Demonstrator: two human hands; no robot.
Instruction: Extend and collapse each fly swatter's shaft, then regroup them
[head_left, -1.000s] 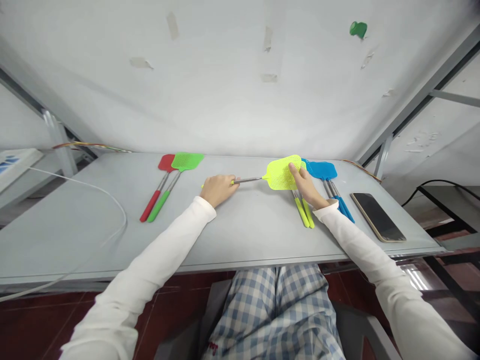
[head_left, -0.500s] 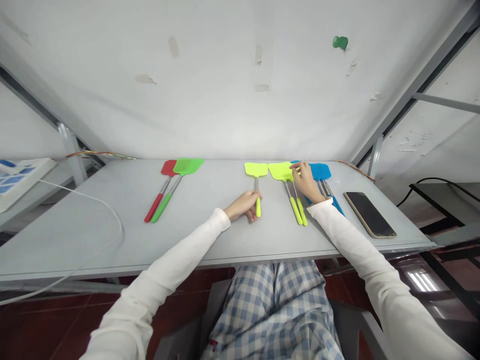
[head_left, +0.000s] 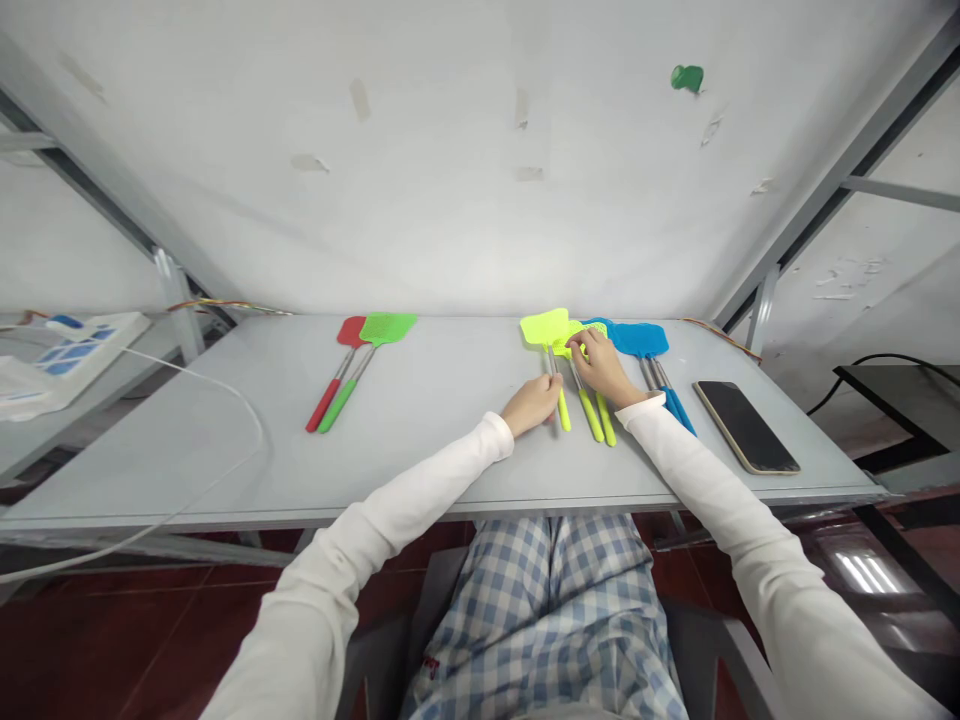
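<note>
My left hand (head_left: 534, 404) is closed round the shaft of a yellow fly swatter (head_left: 546, 326), just above its grip, and the head overlaps the edge of the neighbouring yellow heads. Two more yellow fly swatters (head_left: 592, 415) lie side by side on the table. My right hand (head_left: 602, 368) covers part of their heads, its bent fingers gripping near them; the fingertips are partly hidden. Just beyond the right wrist lie several blue fly swatters (head_left: 641, 340), heads overlapping. Farther left, a red fly swatter (head_left: 324, 400) lies partly under a green fly swatter (head_left: 388, 327).
A smartphone (head_left: 746, 425) lies at the right of the grey table (head_left: 435, 480). A white cable (head_left: 255, 430) crosses the left side, leading from a white and blue power strip (head_left: 90, 355). The white wall (head_left: 450, 220) stands behind the table.
My left hand has moved right with its yellow fly swatter, bringing the head against the other yellow ones. My right hand stays at those heads. The camera view has shifted slightly.
</note>
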